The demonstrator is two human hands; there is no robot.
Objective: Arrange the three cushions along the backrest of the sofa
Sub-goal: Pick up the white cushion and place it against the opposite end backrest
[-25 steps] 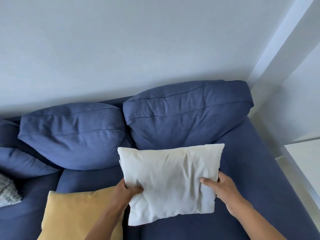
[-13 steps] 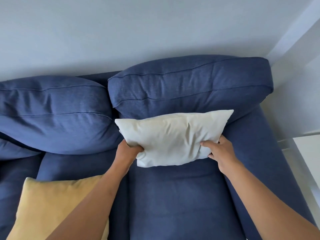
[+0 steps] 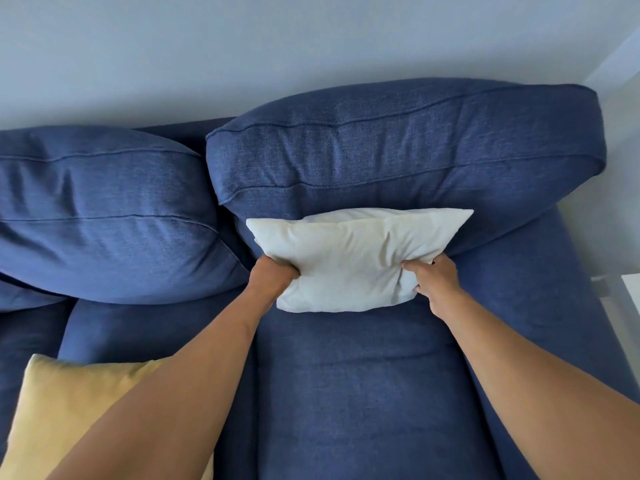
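Observation:
A white cushion (image 3: 349, 258) leans against the right blue back cushion (image 3: 398, 150) of the sofa, its lower edge on the seat (image 3: 353, 386). My left hand (image 3: 273, 275) grips its lower left corner and my right hand (image 3: 433, 278) grips its lower right corner. A yellow cushion (image 3: 65, 407) lies on the seat at the lower left, partly hidden under my left forearm. A third cushion is out of view.
A second blue back cushion (image 3: 104, 213) fills the left of the backrest. A pale wall (image 3: 277, 46) rises behind the sofa. A white piece of furniture (image 3: 632, 292) stands just past the sofa's right end.
Both hands have pushed the white cushion away from me and back against the right back cushion. The view has moved closer and to the right; a striped cushion at the far left has left the frame.

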